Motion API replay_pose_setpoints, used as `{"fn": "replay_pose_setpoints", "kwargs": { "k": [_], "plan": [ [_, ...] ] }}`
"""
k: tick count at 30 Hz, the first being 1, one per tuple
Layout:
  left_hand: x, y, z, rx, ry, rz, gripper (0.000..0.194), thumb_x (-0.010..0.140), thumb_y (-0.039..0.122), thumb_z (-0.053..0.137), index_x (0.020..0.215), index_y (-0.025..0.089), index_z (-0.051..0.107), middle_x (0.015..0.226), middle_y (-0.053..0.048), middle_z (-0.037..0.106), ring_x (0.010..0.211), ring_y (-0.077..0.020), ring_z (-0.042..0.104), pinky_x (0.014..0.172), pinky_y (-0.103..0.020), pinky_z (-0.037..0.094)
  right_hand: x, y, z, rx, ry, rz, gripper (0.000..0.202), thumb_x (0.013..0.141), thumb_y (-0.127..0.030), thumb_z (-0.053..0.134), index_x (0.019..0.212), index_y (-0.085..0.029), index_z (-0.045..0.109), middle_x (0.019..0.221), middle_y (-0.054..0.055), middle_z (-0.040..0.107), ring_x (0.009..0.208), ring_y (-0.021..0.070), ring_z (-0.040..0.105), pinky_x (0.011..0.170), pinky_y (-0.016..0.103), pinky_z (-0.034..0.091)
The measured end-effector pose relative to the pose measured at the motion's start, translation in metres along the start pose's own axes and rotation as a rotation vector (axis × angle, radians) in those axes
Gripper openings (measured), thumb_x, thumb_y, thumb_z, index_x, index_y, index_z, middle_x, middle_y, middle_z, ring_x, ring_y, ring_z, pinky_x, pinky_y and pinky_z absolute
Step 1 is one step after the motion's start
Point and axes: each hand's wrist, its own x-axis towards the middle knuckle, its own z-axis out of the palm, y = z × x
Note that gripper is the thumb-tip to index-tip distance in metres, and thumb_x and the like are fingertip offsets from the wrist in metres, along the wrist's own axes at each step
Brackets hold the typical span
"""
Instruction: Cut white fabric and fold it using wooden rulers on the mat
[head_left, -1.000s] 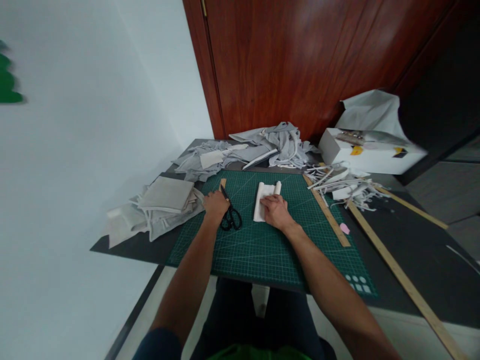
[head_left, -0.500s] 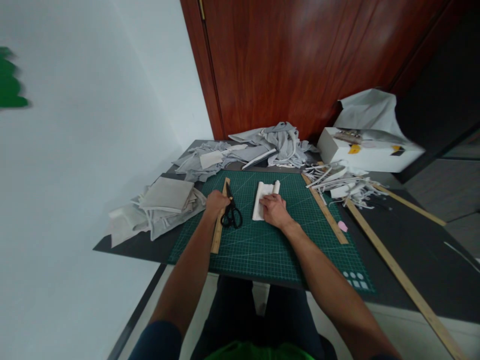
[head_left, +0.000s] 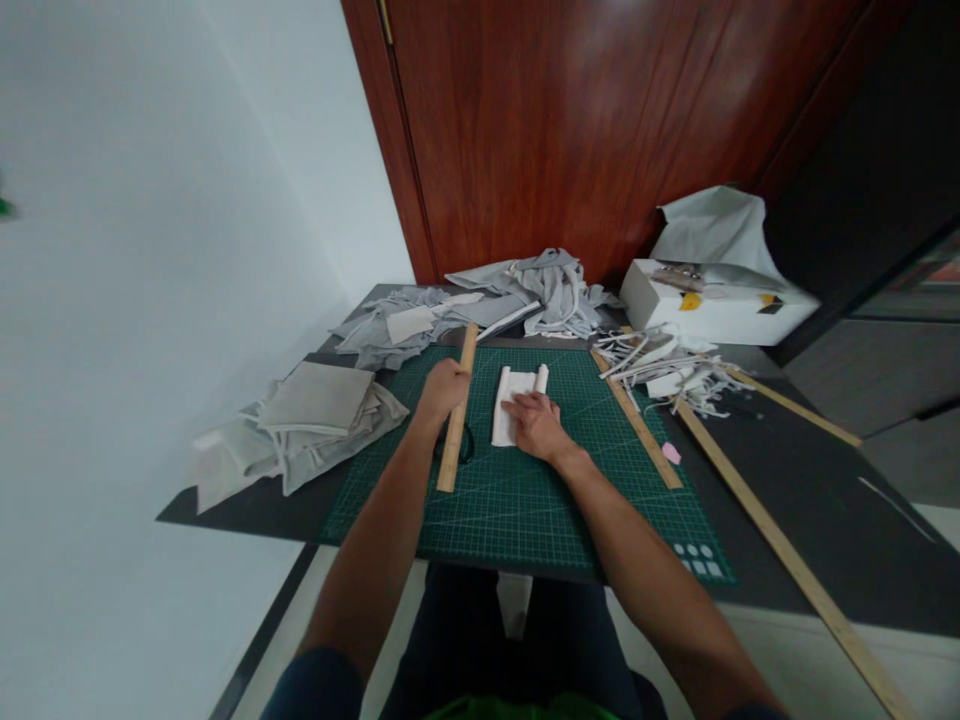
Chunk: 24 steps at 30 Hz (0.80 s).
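My left hand [head_left: 445,388] is closed around a wooden ruler [head_left: 455,440], gripping it near its middle above the green cutting mat [head_left: 517,510]. Under the ruler lies a pair of black scissors [head_left: 469,443], mostly hidden, with part of a handle loop showing. To the right, a small white piece of cloth [head_left: 504,415] rests on the mat, its left and right sides rolled inward. My right hand [head_left: 538,422] lies on this cloth with its fingers outstretched, covering its lower right part.
Folded pale fabric [head_left: 319,395] is stacked at the left. Grey fabric scraps [head_left: 559,290] pile up at the back. Narrow white strips [head_left: 675,370] lie by a white box [head_left: 720,305] at back right. A second ruler [head_left: 637,420] and a long wooden stick [head_left: 780,540] lie at right.
The ruler has been picked up by my left hand and moved right, now covering most of the scissors. My right hand stays on the cloth. The view has shifted slightly.
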Motion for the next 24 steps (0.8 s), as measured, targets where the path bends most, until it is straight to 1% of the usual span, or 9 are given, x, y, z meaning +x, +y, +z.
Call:
{"fn": "replay_pose_setpoints", "kwargs": {
  "k": [1,3,5,7,9,13,17,21,24],
  "plan": [
    [0.0,0.007,0.011,-0.151,-0.035,0.033,0.013,0.086,0.019,0.063,0.079,0.015,0.073,0.082,-0.008,0.075,0.086,-0.0243,0.072,0.073,-0.029,0.05,0.0,0.0,0.0,-0.001,-0.004,-0.001,0.063,0.096,-0.02,0.052,0.158,-0.032,0.056,0.168,0.008,0.047,0.149,0.0381,0.034,0.115,0.06,0.036],
    [-0.003,0.02,0.038,-0.478,-0.133,0.051,0.01,0.082,0.023,0.067,0.077,0.016,0.072,0.073,-0.002,0.07,0.074,-0.0188,0.066,0.066,-0.026,0.047,0.0,0.001,0.0,0.006,-0.014,-0.012,0.06,0.097,-0.021,0.052,0.157,-0.03,0.057,0.167,0.008,0.048,0.149,0.0379,0.033,0.117,0.06,0.034],
    [-0.006,0.03,0.064,-0.713,-0.263,0.006,0.008,0.076,0.022,0.071,0.071,0.016,0.07,0.067,0.0,0.066,0.065,-0.0153,0.061,0.063,-0.025,0.047,0.0,0.002,-0.001,0.014,-0.034,-0.029,0.054,0.099,-0.024,0.053,0.151,-0.029,0.063,0.164,0.009,0.051,0.15,0.0384,0.032,0.119,0.06,0.032],
    [-0.008,0.034,0.084,-0.833,-0.321,-0.071,0.007,0.074,0.022,0.073,0.07,0.015,0.071,0.066,0.0,0.066,0.062,-0.0141,0.06,0.063,-0.025,0.048,-0.001,0.004,-0.004,0.013,-0.062,-0.036,0.047,0.099,-0.028,0.057,0.144,-0.031,0.07,0.161,0.008,0.053,0.152,0.0399,0.029,0.12,0.06,0.029],
    [-0.007,0.034,0.095,-0.839,-0.28,-0.114,0.007,0.074,0.021,0.073,0.071,0.015,0.073,0.065,0.0,0.066,0.061,-0.0137,0.059,0.062,-0.025,0.047,-0.002,0.006,-0.007,0.013,-0.086,-0.044,0.047,0.097,-0.029,0.062,0.143,-0.034,0.07,0.16,0.008,0.053,0.153,0.0408,0.027,0.122,0.061,0.027],
    [-0.002,0.028,0.1,-0.685,-0.162,-0.08,0.01,0.081,0.019,0.07,0.075,0.014,0.076,0.068,-0.002,0.07,0.065,-0.0155,0.064,0.064,-0.025,0.049,-0.006,0.008,-0.015,0.031,-0.118,-0.074,0.051,0.096,-0.029,0.065,0.147,-0.036,0.068,0.161,0.008,0.052,0.153,0.0414,0.027,0.121,0.062,0.027],
    [0.0,0.027,0.094,-0.302,-0.134,-0.002,0.02,0.094,0.021,0.062,0.088,0.014,0.079,0.087,-0.008,0.079,0.085,-0.0211,0.073,0.078,-0.028,0.053,-0.007,0.012,-0.02,0.065,-0.104,-0.101,0.045,0.093,-0.027,0.068,0.137,-0.033,0.074,0.156,0.008,0.058,0.152,0.0382,0.034,0.12,0.057,0.033],
    [-0.007,0.028,0.085,0.084,-0.147,0.113,0.029,0.101,0.028,0.058,0.113,0.012,0.078,0.116,-0.017,0.078,0.111,-0.027,0.073,0.098,-0.032,0.053,-0.007,0.022,-0.025,0.105,-0.055,-0.071,0.036,0.096,-0.023,0.061,0.126,-0.029,0.079,0.149,0.008,0.066,0.145,0.0324,0.047,0.114,0.051,0.041],
    [-0.014,0.026,0.077,0.245,-0.152,0.2,0.039,0.1,0.026,0.059,0.134,0.011,0.07,0.13,-0.02,0.072,0.118,-0.028,0.07,0.105,-0.035,0.052,-0.008,0.029,-0.031,0.081,-0.006,0.033,0.04,0.097,-0.014,0.051,0.123,-0.025,0.079,0.142,0.009,0.071,0.139,0.0295,0.053,0.11,0.048,0.045]
  ]
}}
